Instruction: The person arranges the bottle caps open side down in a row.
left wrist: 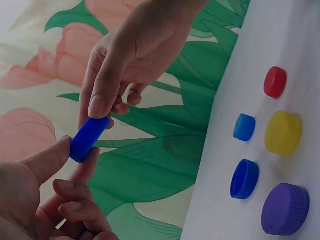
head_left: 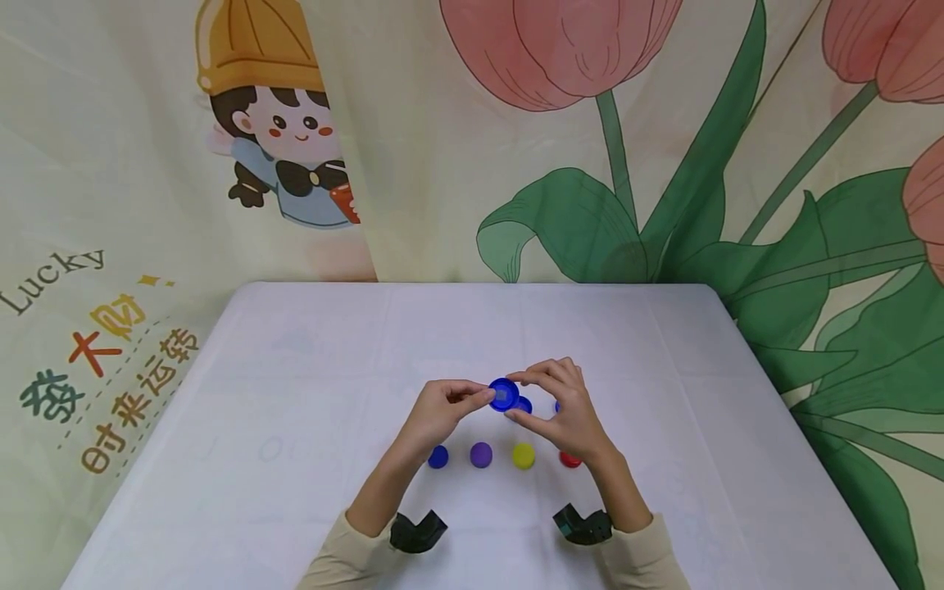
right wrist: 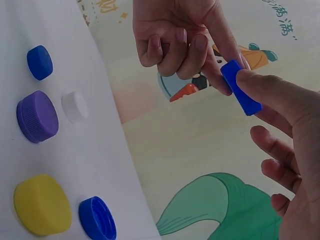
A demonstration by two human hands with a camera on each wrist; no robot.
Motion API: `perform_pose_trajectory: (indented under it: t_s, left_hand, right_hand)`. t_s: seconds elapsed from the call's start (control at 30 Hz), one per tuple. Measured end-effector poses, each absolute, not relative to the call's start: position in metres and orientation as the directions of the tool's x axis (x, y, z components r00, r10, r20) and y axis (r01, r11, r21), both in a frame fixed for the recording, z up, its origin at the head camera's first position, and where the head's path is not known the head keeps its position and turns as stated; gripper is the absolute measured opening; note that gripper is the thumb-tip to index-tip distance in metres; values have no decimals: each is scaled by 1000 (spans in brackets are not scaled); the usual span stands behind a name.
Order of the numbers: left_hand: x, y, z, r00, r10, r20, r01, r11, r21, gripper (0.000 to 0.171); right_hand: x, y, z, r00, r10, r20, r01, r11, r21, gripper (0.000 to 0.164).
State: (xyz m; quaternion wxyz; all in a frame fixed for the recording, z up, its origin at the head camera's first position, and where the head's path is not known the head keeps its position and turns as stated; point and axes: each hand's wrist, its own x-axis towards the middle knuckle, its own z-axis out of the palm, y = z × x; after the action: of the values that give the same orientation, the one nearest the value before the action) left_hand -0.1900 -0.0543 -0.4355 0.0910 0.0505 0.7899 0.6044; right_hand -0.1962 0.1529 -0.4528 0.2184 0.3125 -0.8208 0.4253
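Note:
Above the table, both hands hold one blue bottle cap [head_left: 505, 395], its hollow side facing the head camera. My left hand [head_left: 441, 411] pinches its left edge between thumb and forefinger. On the other side, the thumb and forefinger of my right hand [head_left: 566, 408] span the cap's rim. The left wrist view shows the held cap [left wrist: 90, 139] edge-on, with a finger and thumb of each hand on it. In the right wrist view the remaining fingers of the left hand [right wrist: 172, 42] are curled in beside the cap [right wrist: 241, 87].
Below the hands lies a row of caps: blue [head_left: 438, 456], purple [head_left: 481, 455], yellow [head_left: 524, 456] and red [head_left: 570, 460]. Behind them sit a hollow-up blue cap [head_left: 524, 406], a smaller blue one [left wrist: 244, 127] and a white one [right wrist: 75, 107]. The white table [head_left: 295, 344] meets a printed curtain.

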Motion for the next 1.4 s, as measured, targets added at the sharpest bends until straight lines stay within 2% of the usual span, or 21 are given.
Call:
perform_pose_trajectory:
  t_s: [0.23, 0.43, 0.6, 0.8, 0.97, 1.4]
  left_hand:
    - [-189, -54, -437, -987, 159, -2, 44, 282, 958, 25]
    - [-187, -54, -438, -965, 141, 221, 255, 317, 914, 23]
    - [-188, -55, -440, -877, 162, 453, 480, 350, 804, 20]
    - [-190, -55, -443, -713, 238, 659, 695, 361, 622, 19]
    - [-191, -56, -444, -642, 284, 712, 758, 373, 534, 22]
    - [-191, -57, -443, -612, 325, 721, 784, 371, 498, 24]
  right_hand:
    - [-196, 152, -454, -715, -339, 611, -696, 431, -575, 43]
    - [-196, 152, -457, -762, -336, 554, -646, 440, -623, 45]
    - [-196, 153, -460, -799, -316, 512, -602, 427, -675, 28]
    - [-193, 152, -457, -820, -305, 484, -571, 384, -725, 12]
    - [-192, 151, -457, -835, -304, 459, -545, 337, -768, 17]
    - [-194, 152, -461, -876, -300, 378, -450, 225, -864, 16]
